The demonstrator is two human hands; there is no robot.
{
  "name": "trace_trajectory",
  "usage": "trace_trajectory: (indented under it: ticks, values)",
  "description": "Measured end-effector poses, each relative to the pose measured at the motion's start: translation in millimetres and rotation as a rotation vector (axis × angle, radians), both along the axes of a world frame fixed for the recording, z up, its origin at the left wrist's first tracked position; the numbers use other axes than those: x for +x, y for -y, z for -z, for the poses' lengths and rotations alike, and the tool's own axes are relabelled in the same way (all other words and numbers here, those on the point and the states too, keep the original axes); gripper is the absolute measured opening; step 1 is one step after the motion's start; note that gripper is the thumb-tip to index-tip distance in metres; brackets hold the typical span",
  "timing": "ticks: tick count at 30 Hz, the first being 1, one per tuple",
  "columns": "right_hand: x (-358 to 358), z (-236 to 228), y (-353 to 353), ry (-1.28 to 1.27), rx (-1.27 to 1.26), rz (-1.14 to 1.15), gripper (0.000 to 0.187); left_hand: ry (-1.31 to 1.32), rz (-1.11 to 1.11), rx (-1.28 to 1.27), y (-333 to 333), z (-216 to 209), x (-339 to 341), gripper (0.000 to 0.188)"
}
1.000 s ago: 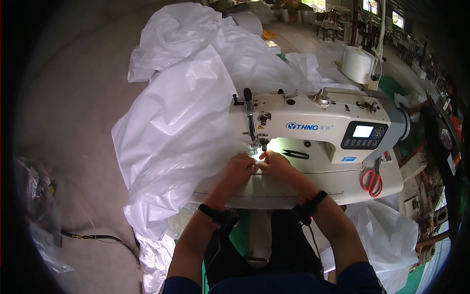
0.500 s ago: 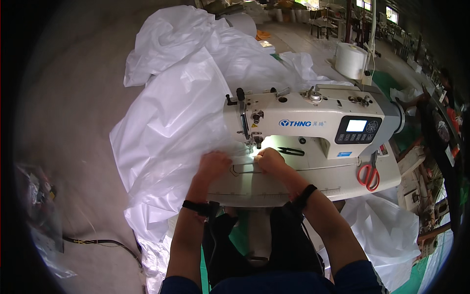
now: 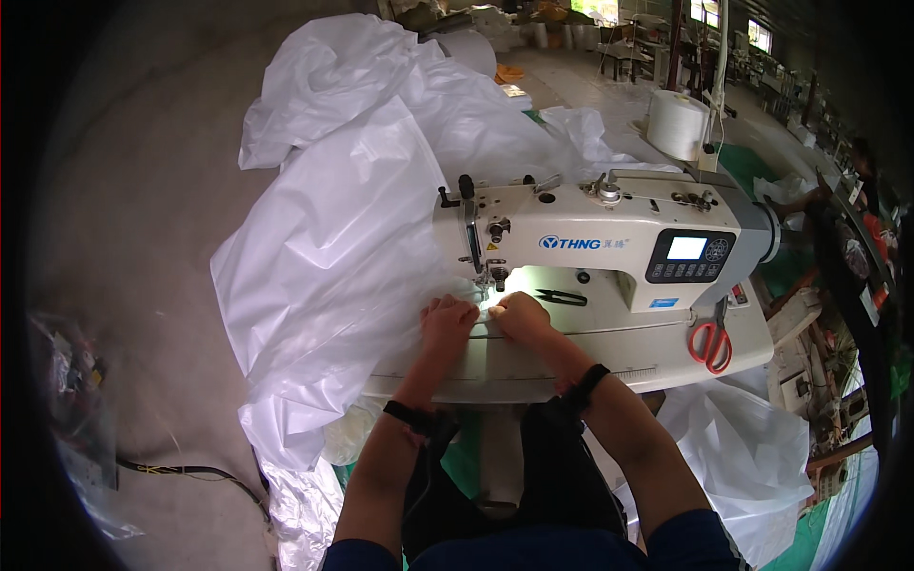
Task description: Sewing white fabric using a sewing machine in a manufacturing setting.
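Note:
A large white plastic sheet (image 3: 333,238) spreads over the left of the sewing machine (image 3: 581,228) and hangs down past the table edge. At its right edge, just left of the lit needle area, my left hand (image 3: 449,324) is closed on the sheet with curled fingers. My right hand (image 3: 521,317) is closed in a pinch beside the presser foot (image 3: 497,278); the bit of sheet edge in it is mostly hidden by the fingers. Black thread snips (image 3: 562,298) lie on the machine bed to the right of that hand.
Red-handled scissors (image 3: 710,346) rest at the table's right end. A white thread cone (image 3: 678,125) stands behind the machine. More white sheeting (image 3: 733,457) hangs below the table at right. A dark cable (image 3: 195,468) and a clear bag (image 3: 76,390) lie on the left floor.
My left hand has slid right along the sheet, nearer the needle and my right hand. My right hand stays almost in place. The whole view has shifted slightly.

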State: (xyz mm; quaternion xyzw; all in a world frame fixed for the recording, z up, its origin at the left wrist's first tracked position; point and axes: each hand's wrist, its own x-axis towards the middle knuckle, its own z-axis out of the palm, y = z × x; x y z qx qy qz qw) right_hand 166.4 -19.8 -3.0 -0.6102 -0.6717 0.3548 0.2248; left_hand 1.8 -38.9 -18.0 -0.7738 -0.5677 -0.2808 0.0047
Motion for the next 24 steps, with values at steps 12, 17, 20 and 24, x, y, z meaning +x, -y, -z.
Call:
trace_trajectory:
  ticks: [12,17,20,24]
  values:
    - [-13,20,-27,-0.115,-0.056,0.056,0.021,-0.307,-0.014,0.182,11,-17,22,0.022]
    - [-17,33,-32,-0.392,-0.290,0.262,0.019,0.028,0.185,0.089,30,-2,16,0.032]
    - [-16,30,-13,0.025,0.133,0.167,0.013,0.072,0.262,0.057,23,0,2,0.035]
    - [-6,20,24,0.593,0.567,-0.154,0.025,0.089,0.276,0.033,17,4,-4,0.034]
